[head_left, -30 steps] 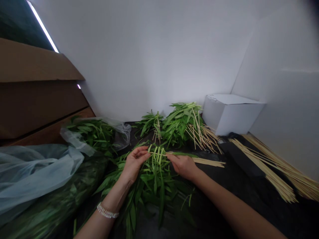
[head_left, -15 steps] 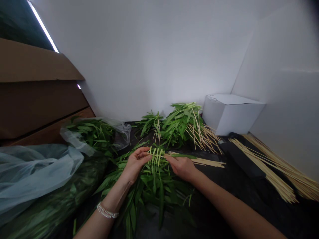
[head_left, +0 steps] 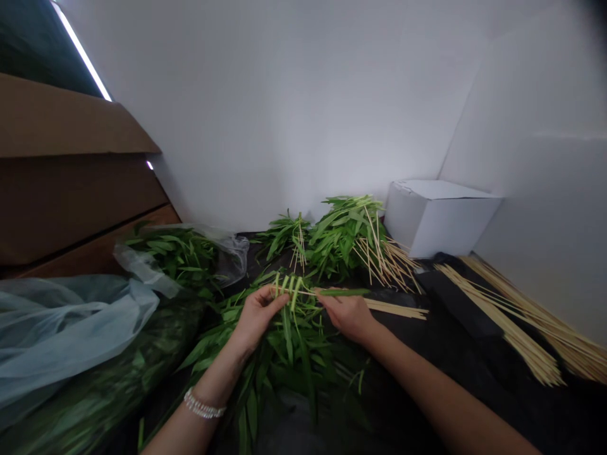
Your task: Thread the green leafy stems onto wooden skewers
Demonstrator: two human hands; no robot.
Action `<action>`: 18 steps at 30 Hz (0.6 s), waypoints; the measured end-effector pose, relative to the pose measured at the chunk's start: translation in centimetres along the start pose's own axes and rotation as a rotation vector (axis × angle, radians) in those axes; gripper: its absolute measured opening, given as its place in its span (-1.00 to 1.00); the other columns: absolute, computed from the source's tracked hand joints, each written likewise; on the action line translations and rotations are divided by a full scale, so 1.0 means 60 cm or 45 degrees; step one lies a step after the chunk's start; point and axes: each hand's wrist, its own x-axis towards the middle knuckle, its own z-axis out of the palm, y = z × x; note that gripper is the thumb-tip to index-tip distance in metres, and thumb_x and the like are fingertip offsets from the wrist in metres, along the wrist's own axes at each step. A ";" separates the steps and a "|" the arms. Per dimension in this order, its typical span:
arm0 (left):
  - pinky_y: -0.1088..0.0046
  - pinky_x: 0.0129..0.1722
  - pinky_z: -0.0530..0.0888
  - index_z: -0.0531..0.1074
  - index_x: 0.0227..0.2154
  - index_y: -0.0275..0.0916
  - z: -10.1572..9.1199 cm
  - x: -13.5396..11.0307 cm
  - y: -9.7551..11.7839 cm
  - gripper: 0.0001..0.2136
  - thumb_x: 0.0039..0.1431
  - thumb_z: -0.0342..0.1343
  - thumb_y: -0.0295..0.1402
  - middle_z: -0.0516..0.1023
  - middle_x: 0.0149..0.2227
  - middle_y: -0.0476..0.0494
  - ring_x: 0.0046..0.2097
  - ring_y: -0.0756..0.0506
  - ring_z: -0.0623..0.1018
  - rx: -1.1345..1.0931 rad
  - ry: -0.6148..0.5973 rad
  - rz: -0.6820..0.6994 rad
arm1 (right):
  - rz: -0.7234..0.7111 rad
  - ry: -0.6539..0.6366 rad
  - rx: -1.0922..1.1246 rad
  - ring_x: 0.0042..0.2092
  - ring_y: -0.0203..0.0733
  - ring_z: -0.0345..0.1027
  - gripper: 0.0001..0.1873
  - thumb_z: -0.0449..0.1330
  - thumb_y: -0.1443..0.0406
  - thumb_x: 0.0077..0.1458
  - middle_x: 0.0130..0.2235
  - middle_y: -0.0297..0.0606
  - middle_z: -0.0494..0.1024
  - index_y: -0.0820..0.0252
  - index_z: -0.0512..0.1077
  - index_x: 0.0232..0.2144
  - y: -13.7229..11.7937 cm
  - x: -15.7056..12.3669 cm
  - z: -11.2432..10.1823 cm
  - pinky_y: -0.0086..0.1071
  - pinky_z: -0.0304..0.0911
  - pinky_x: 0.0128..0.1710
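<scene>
My left hand [head_left: 253,318] is closed, its thumb and fingers pinching a thin wooden skewer [head_left: 308,292] near the left end. Several pale green stems [head_left: 294,297] are threaded side by side on it, with long leaves hanging below. My right hand [head_left: 348,317] is closed round the skewer's right part, and a bare stretch shows between it and the stems. A single green leaf [head_left: 344,292] lies along the top of that hand. Beneath both hands spreads a heap of loose leafy greens [head_left: 284,354]. More skewers [head_left: 398,308] lie just right of my right hand.
Behind sit skewered leaf bundles [head_left: 341,234] and a smaller bundle [head_left: 284,235]. A white box [head_left: 446,215] stands back right, with long skewers [head_left: 516,335] and a black block [head_left: 462,306] before it. At left are a plastic bag of greens [head_left: 137,360] and a cardboard box [head_left: 71,202].
The threaded stems have shifted left along with my left fingertips, and more bare skewer shows before my right hand. The leaf over my right hand sits slightly further left and higher.
</scene>
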 end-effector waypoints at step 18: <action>0.23 0.00 0.41 0.39 0.03 -0.22 -0.007 0.000 0.015 -0.40 -0.08 0.32 -0.10 0.45 0.11 -0.34 0.08 -0.25 0.46 -0.244 0.099 0.058 | 0.739 -0.078 0.556 -0.46 -0.28 0.38 -0.68 -0.12 0.19 0.31 -0.49 -0.36 0.49 0.14 0.39 -0.23 0.038 0.004 0.007 -0.49 0.15 -0.40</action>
